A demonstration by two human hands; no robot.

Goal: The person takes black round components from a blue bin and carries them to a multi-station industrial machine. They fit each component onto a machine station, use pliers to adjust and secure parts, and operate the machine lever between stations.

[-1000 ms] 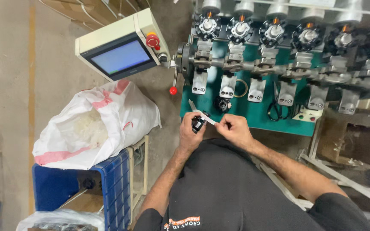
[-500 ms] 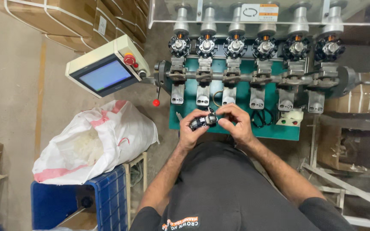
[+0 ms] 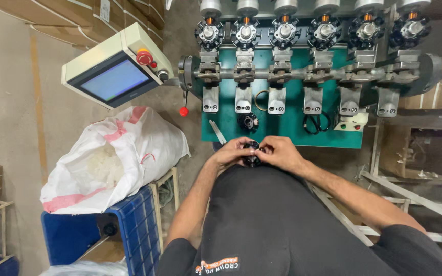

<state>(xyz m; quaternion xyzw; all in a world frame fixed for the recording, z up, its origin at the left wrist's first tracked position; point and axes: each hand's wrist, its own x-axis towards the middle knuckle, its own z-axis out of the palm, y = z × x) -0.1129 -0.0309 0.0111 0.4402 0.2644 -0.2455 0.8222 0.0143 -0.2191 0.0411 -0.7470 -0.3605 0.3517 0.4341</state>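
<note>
I see both forearms bent inward, my left hand [image 3: 231, 152] and right hand [image 3: 281, 152] meeting just before my chest, fingers curled and pinching a small black round part [image 3: 252, 153] from either side. Its long axis I cannot tell. Just beyond lies the green bench [image 3: 287, 130] with another black part [image 3: 247, 121]; a white sack [image 3: 113, 158] sits left.
</note>
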